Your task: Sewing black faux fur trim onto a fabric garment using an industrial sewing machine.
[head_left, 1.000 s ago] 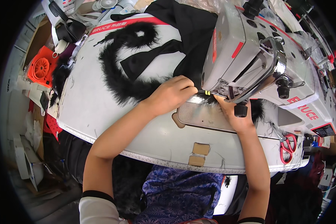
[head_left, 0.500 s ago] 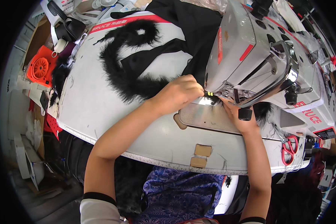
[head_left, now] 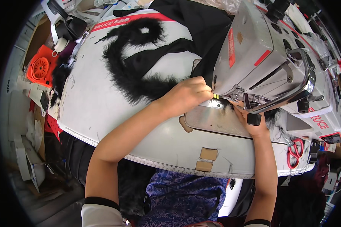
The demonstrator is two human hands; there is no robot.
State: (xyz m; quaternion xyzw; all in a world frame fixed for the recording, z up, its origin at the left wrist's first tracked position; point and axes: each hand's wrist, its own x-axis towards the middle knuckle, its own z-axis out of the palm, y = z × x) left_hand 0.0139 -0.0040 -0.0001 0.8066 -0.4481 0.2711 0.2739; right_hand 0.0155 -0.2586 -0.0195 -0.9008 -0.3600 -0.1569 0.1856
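At a white sewing table [head_left: 83, 106], a person's left hand [head_left: 191, 94] is resting beside the needle area of a pale sewing machine [head_left: 244, 41], its fingers pressing together in a narrow pinch; whatever they may be holding is being hidden by the hand itself. The right hand [head_left: 253, 129] is reaching in at the machine's right, its fingertips disappearing behind the metal parts, so its grip cannot be told. Black feathery trim [head_left: 129, 89] is curling across the table's left half and running in behind the left hand, while dark tufts are showing near the needle area and just right of the right hand. Smooth black fabric [head_left: 204, 19] is lying on the far side, one strip crossing inside the trim's curve. Red-handled scissors [head_left: 295, 153] are lying at the near right, and an orange device [head_left: 41, 68] is sitting at the far left.
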